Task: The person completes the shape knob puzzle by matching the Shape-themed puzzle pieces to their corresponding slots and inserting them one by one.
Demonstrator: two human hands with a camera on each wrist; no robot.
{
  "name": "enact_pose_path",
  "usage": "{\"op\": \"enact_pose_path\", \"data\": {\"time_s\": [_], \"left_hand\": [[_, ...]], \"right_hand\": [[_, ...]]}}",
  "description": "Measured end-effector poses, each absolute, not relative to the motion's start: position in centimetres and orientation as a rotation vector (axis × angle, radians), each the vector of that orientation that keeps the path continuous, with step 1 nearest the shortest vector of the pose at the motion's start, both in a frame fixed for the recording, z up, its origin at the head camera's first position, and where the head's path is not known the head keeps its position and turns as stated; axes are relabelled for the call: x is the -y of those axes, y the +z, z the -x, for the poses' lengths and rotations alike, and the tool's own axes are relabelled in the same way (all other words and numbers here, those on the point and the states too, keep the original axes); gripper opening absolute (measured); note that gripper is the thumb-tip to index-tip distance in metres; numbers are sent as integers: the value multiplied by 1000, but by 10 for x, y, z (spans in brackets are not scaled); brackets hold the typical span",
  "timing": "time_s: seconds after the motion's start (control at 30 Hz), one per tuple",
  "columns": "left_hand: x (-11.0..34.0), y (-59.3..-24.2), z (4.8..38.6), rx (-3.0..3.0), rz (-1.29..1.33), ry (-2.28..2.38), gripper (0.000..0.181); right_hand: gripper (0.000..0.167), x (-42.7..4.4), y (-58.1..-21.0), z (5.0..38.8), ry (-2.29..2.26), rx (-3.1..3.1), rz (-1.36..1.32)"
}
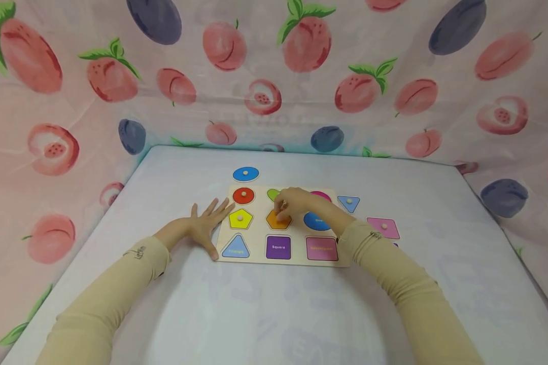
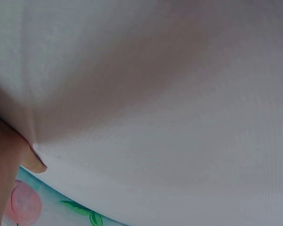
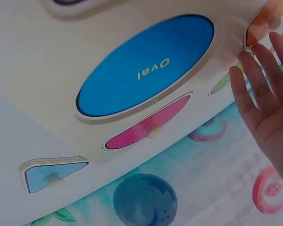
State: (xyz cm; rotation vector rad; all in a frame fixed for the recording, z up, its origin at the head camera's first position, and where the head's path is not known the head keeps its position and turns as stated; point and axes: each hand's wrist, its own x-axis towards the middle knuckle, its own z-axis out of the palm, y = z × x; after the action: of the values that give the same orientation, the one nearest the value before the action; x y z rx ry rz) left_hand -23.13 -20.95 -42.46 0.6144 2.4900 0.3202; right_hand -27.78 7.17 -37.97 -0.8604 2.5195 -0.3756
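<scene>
A wooden shape puzzle board (image 1: 255,256) lies on the white table. My left hand (image 1: 206,224) rests with spread fingers at its left edge; in the left wrist view only part of the hand (image 2: 9,162) shows. My right hand (image 1: 294,202) pinches at the knob of the orange hexagon piece (image 1: 274,221) in the middle of the board. Its other fingers (image 3: 262,75) stretch out in the right wrist view. Around it sit a red circle piece (image 1: 239,198), a yellow pentagon piece (image 1: 235,223), a green piece (image 1: 272,193) and a magenta piece (image 1: 320,194).
Printed recesses show for the triangle (image 1: 237,243), square (image 1: 278,253), rectangle (image 1: 321,256) and oval (image 3: 132,70). Loose on the table lie a blue oval piece (image 1: 239,176), a light-blue triangle piece (image 1: 347,207) and a pink rectangle piece (image 1: 383,233). My right sleeve partly hides a purple piece (image 1: 395,245).
</scene>
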Motion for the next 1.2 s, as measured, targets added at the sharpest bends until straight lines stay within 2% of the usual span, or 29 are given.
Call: {"op": "enact_pose_path", "data": {"time_s": [0.5, 0.97, 1.2], "left_hand": [[207, -422, 230, -2487, -594, 340, 139], [207, -419, 232, -2492, -566, 330, 139], [207, -421, 233, -2484, -590, 339, 139]], "right_hand": [[18, -71, -372, 291, -346, -2427, 924], [19, -48, -363, 310, -372, -2489, 1046], [22, -41, -364, 316, -391, -2551, 1021]]}}
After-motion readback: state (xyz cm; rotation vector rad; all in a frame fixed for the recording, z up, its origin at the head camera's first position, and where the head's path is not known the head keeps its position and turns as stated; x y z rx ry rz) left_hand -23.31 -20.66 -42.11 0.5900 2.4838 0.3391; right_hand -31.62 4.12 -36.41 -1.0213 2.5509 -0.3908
